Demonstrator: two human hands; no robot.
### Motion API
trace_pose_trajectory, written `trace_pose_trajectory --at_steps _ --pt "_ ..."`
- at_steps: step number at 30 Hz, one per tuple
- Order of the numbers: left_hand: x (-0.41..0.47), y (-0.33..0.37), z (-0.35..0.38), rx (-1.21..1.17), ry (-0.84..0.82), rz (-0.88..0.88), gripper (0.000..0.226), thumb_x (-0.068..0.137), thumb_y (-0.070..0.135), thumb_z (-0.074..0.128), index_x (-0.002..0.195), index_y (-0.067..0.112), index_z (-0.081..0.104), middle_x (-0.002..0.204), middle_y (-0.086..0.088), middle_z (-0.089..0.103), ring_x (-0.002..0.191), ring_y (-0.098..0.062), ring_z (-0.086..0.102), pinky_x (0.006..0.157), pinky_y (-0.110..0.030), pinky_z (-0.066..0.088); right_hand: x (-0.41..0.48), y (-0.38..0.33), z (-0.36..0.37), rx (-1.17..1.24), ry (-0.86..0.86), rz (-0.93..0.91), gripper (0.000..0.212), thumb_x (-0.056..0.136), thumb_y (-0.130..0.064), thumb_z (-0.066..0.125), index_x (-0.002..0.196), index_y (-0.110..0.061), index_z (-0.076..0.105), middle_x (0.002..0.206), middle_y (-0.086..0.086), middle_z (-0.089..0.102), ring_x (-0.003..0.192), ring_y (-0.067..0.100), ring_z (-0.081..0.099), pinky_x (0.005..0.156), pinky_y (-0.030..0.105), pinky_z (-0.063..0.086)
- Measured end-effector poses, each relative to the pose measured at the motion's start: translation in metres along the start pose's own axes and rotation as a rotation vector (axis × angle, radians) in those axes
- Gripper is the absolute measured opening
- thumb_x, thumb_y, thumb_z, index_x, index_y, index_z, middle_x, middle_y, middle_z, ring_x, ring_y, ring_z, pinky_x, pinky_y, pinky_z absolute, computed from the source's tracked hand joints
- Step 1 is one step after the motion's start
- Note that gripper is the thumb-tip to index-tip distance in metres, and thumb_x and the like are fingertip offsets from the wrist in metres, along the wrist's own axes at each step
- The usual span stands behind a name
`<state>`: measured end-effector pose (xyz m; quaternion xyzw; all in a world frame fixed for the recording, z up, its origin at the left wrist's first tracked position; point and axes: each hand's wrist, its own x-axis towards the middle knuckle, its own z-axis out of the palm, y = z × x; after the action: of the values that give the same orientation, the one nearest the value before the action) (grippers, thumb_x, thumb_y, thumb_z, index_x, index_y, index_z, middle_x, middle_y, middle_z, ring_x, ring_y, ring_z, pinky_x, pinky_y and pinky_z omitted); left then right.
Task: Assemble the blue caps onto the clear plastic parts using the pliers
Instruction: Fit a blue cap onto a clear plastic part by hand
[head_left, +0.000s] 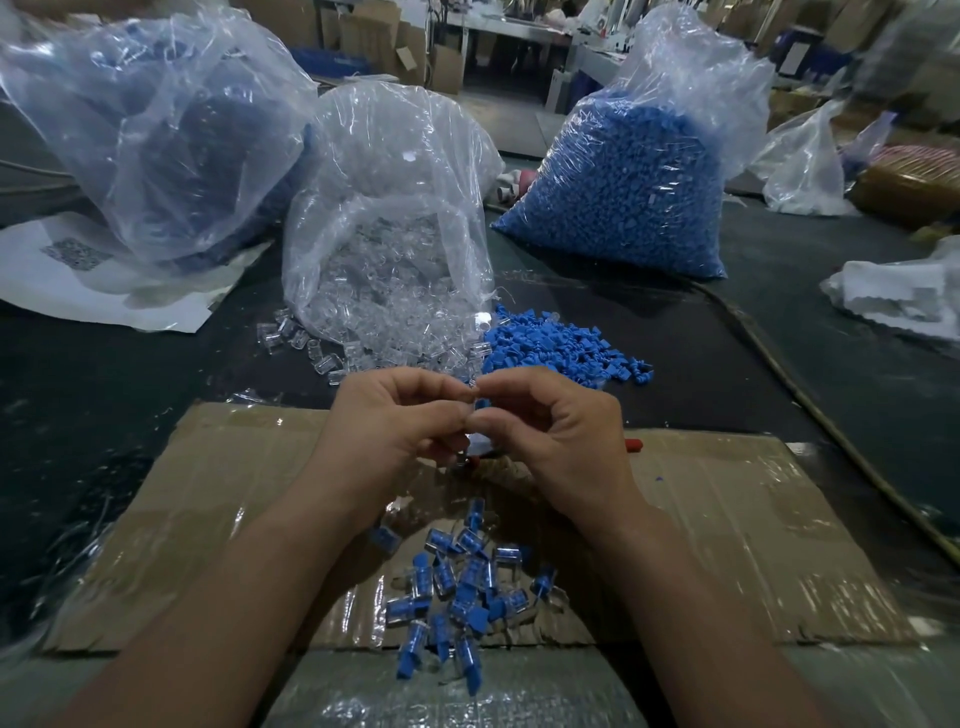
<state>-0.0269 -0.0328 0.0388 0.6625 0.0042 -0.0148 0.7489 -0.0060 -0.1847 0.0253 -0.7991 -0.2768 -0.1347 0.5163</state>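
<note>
My left hand and my right hand meet fingertip to fingertip above the cardboard sheet. Between them they pinch a small clear plastic part, mostly hidden by the fingers. A blue cap peeks out just behind my right fingertips. Below my hands lies a pile of assembled clear-and-blue pieces. Loose blue caps are heaped beyond my hands, next to loose clear parts spilling from an open bag. Red-handled pliers lie mostly hidden behind my right hand.
A large bag of blue caps stands at the back right. Another big plastic bag sits at the back left on white paper. A cord runs along the dark table at right. White bags lie far right.
</note>
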Motion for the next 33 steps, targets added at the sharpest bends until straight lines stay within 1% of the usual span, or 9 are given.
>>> trace_pose_trajectory --at_steps 3,9,14,16,19,25,28,31,33 --pt "-0.0005 -0.0005 -0.0009 -0.045 -0.02 -0.023 0.006 0.056 0.013 0.067 0.059 0.016 0.072 0.06 -0.004 0.067 0.051 -0.012 0.061 0.05 -0.02 0.052 -0.0006 0.0004 0.0004 -0.005 0.017 -0.026 0.02 0.074 -0.023 0.07 0.094 -0.024 0.065 0.082 -0.023 0.061 0.079 -0.003 0.062 0.071 0.01 0.049" --pt "-0.0005 0.0002 0.0007 -0.082 0.004 -0.055 0.004 0.055 0.01 0.067 0.058 0.01 0.067 0.057 -0.007 0.065 0.047 -0.012 0.059 0.044 -0.017 0.049 -0.0001 0.0012 -0.0005 0.006 -0.003 -0.06 0.03 0.071 -0.018 0.073 0.1 -0.022 0.064 0.087 -0.021 0.062 0.083 0.001 0.063 0.075 0.017 0.052" --pt "0.0011 0.0004 0.0002 -0.039 0.017 -0.033 0.011 0.069 -0.004 0.065 0.064 0.005 0.063 0.053 -0.003 0.063 0.045 -0.01 0.057 0.043 -0.017 0.048 -0.0007 0.002 0.0005 -0.01 -0.014 -0.062 0.034 0.071 -0.014 0.074 0.102 -0.023 0.062 0.089 -0.022 0.06 0.085 -0.002 0.062 0.076 0.013 0.049" --pt "0.0012 0.0009 -0.0004 -0.055 0.002 -0.046 0.006 0.063 -0.001 0.067 0.064 0.005 0.063 0.054 -0.004 0.064 0.045 -0.01 0.057 0.043 -0.017 0.048 -0.0002 0.0012 0.0002 -0.015 0.003 -0.074 0.032 0.071 -0.014 0.073 0.101 -0.02 0.063 0.089 -0.018 0.062 0.085 -0.001 0.062 0.076 0.013 0.05" --pt "0.0014 0.0027 -0.0016 -0.133 -0.024 -0.086 0.016 0.053 0.005 0.065 0.068 0.001 0.063 0.056 -0.007 0.065 0.045 -0.012 0.059 0.043 -0.018 0.049 0.0001 0.0005 -0.0011 -0.027 0.021 -0.079 0.031 0.072 -0.013 0.07 0.102 -0.018 0.063 0.09 -0.013 0.063 0.086 -0.003 0.061 0.076 0.013 0.05" --pt "0.0012 0.0038 -0.0026 -0.152 -0.051 -0.103 0.018 0.051 0.001 0.064 0.069 -0.001 0.062 0.057 -0.01 0.065 0.045 -0.014 0.059 0.043 -0.019 0.05 0.0005 0.001 -0.003 -0.102 0.02 -0.107 0.029 0.073 -0.009 0.069 0.101 -0.008 0.067 0.091 -0.009 0.063 0.089 -0.002 0.059 0.077 0.009 0.048" --pt "0.0016 0.0036 -0.0027 -0.161 -0.055 -0.105 0.015 0.052 0.0 0.064 0.067 0.0 0.064 0.056 -0.011 0.065 0.044 -0.014 0.059 0.042 -0.018 0.05 0.0009 0.0011 -0.0039 -0.138 0.017 -0.128 0.027 0.073 -0.009 0.068 0.099 -0.004 0.069 0.091 -0.008 0.062 0.089 -0.001 0.059 0.077 0.009 0.048" --pt "0.0018 0.0022 -0.002 -0.151 -0.061 -0.094 0.007 0.053 0.003 0.066 0.056 0.008 0.069 0.056 -0.009 0.065 0.045 -0.013 0.06 0.043 -0.018 0.05 0.0008 0.0002 -0.0042 -0.137 0.019 -0.151 0.026 0.073 -0.008 0.068 0.099 -0.004 0.069 0.091 -0.008 0.063 0.089 0.0 0.06 0.078 0.011 0.049" --pt "0.0024 0.0005 -0.0023 -0.114 -0.056 -0.082 0.007 0.053 0.005 0.066 0.053 0.012 0.07 0.055 -0.005 0.065 0.046 -0.012 0.06 0.044 -0.018 0.05 0.0005 -0.0008 -0.0039 -0.142 0.01 -0.169 0.025 0.073 -0.008 0.068 0.098 -0.004 0.069 0.091 -0.007 0.063 0.088 0.002 0.061 0.078 0.012 0.05"
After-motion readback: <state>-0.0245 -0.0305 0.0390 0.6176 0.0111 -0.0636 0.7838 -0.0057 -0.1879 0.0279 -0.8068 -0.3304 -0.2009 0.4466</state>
